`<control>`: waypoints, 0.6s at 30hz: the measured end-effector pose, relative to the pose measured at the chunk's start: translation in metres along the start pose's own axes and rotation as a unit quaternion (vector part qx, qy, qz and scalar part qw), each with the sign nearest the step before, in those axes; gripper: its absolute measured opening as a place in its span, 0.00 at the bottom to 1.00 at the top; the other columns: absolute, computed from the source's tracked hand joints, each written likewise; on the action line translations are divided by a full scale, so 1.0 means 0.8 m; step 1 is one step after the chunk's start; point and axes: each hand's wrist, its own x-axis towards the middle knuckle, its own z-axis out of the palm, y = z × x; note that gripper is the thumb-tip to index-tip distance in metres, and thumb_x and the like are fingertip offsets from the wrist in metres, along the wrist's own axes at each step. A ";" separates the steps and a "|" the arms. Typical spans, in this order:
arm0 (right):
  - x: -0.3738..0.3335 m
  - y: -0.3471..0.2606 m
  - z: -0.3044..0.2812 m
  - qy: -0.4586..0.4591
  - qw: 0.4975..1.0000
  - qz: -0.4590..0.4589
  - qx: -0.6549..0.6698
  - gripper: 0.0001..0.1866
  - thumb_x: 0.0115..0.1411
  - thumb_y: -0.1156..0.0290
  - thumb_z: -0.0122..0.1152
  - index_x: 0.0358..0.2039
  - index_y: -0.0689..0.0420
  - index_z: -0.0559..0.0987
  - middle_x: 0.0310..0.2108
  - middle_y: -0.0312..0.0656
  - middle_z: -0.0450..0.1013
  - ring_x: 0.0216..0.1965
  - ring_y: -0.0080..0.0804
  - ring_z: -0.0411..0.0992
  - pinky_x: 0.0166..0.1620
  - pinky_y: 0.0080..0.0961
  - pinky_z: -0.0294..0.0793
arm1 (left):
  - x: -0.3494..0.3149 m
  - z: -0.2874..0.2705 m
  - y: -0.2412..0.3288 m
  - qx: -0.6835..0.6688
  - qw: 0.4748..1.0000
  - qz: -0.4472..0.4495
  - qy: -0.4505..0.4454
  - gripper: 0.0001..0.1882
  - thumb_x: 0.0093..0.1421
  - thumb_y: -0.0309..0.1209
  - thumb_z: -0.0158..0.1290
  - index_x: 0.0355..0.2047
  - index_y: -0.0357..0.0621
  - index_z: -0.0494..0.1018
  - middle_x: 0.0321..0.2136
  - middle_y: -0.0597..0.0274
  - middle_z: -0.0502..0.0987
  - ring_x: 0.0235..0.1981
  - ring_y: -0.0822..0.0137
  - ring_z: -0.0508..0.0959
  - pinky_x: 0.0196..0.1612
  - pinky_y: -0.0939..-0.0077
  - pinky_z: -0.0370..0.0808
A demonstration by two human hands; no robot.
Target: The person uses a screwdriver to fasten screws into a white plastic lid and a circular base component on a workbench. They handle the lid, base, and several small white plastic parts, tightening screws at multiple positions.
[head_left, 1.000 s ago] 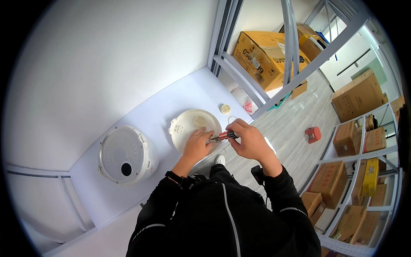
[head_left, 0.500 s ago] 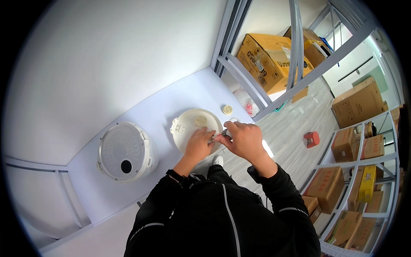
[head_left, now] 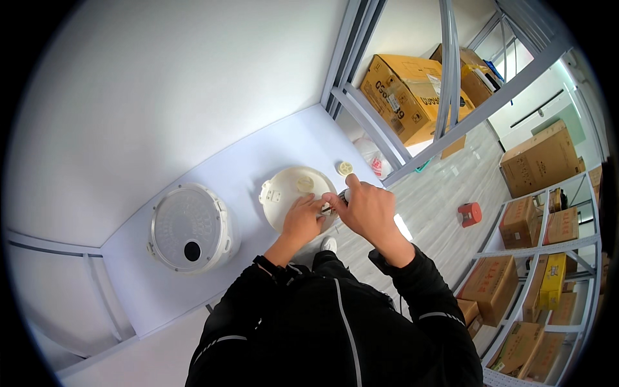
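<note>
A round white lid [head_left: 284,209] with a raised tab on its left side lies on the pale table. My left hand [head_left: 302,222] rests over its near right part, fingers bent at the rim around a small fitting. In my closed right hand [head_left: 371,209] is a screwdriver [head_left: 327,208], its thin shaft pointing left at that fitting; my fingers hide most of its handle. A cream round cap [head_left: 305,184] sits on the lid, and another cream cap [head_left: 345,168] lies on the table beyond it.
A white round drum [head_left: 187,226] with a black circle on top stands to the left. Grey metal posts [head_left: 380,129] edge the table at right, with a large carton [head_left: 412,97] behind. A red object [head_left: 470,213] lies on the floor; shelves of boxes [head_left: 490,284] stand farther right.
My right hand has turned slightly around the screwdriver, and its shaft shows more clearly now. My left hand stays at the lid's rim.
</note>
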 end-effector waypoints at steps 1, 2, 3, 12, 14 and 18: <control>-0.003 -0.003 -0.010 0.032 0.999 -0.019 0.013 0.21 0.60 0.56 0.72 0.44 0.57 0.76 0.27 0.44 0.78 0.24 0.47 0.79 0.25 0.38 0.74 | 0.000 0.002 -0.002 -0.003 1.000 0.002 0.005 0.24 0.57 0.31 0.66 0.55 0.49 0.79 0.51 0.54 0.84 0.64 0.52 0.76 0.69 0.55 0.70; -0.004 -0.003 -0.015 0.063 0.997 -0.038 0.026 0.21 0.61 0.55 0.72 0.43 0.57 0.76 0.27 0.44 0.79 0.24 0.46 0.79 0.24 0.37 0.74 | 0.001 0.003 -0.004 -0.005 1.000 0.004 0.010 0.24 0.57 0.30 0.66 0.55 0.49 0.79 0.50 0.53 0.84 0.64 0.52 0.76 0.68 0.55 0.70; -0.003 0.001 -0.012 0.089 0.992 -0.067 0.063 0.21 0.61 0.54 0.72 0.43 0.57 0.76 0.26 0.44 0.79 0.24 0.46 0.79 0.24 0.38 0.74 | 0.001 0.005 -0.005 -0.008 1.000 0.006 0.015 0.24 0.57 0.30 0.66 0.55 0.49 0.80 0.50 0.53 0.84 0.63 0.52 0.76 0.68 0.55 0.71; 0.005 -0.001 -0.014 -0.026 1.000 0.009 0.007 0.25 0.59 0.57 0.73 0.49 0.59 0.75 0.32 0.46 0.77 0.27 0.48 0.79 0.28 0.38 0.76 | 0.002 0.005 -0.009 -0.019 1.000 -0.023 0.002 0.25 0.58 0.32 0.66 0.57 0.52 0.79 0.55 0.58 0.83 0.65 0.52 0.74 0.68 0.58 0.70; -0.002 -0.001 -0.020 0.085 0.994 -0.064 0.021 0.24 0.61 0.57 0.72 0.48 0.59 0.75 0.31 0.46 0.78 0.27 0.47 0.79 0.27 0.38 0.76 | 0.004 0.007 -0.011 -0.018 1.000 -0.014 -0.001 0.25 0.56 0.31 0.67 0.56 0.51 0.80 0.55 0.54 0.82 0.64 0.52 0.75 0.67 0.58 0.72; 0.006 0.015 -0.001 0.083 0.982 -0.120 0.120 0.25 0.60 0.55 0.72 0.48 0.59 0.76 0.31 0.46 0.77 0.28 0.45 0.80 0.27 0.38 0.76 | 0.005 0.007 -0.010 -0.026 1.000 -0.012 -0.005 0.26 0.56 0.31 0.67 0.56 0.51 0.80 0.55 0.51 0.81 0.64 0.51 0.75 0.66 0.58 0.73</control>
